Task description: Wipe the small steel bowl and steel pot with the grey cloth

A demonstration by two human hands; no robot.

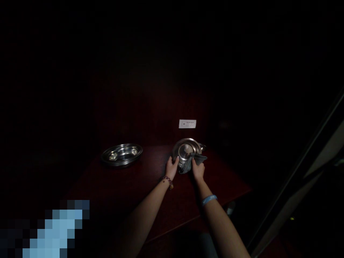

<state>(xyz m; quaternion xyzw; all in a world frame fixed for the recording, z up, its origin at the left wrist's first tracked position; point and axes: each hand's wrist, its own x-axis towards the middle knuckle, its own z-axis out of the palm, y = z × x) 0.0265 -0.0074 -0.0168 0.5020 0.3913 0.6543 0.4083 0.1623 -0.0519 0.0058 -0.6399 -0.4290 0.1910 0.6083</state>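
Note:
A round, shiny steel dish (186, 146) is tilted up towards me above the dark red table; whether it is a lid or a shallow bowl, I cannot tell. My left hand (171, 167) grips its lower left rim, thumb on the near face. In my right hand (198, 170) is a folded grey-green cloth (187, 164), pinched against the dish's lower right edge. The cloth covers part of that rim, and some fingers are hidden behind it.
To the left, a wide steel basin (122, 154) sits on the dark red table (150, 182). A white socket plate (187, 124) is on the wall behind. Another small metal piece (203, 147) shows behind the dish. At right stands a slanted frame (292, 179). Surroundings are very dark.

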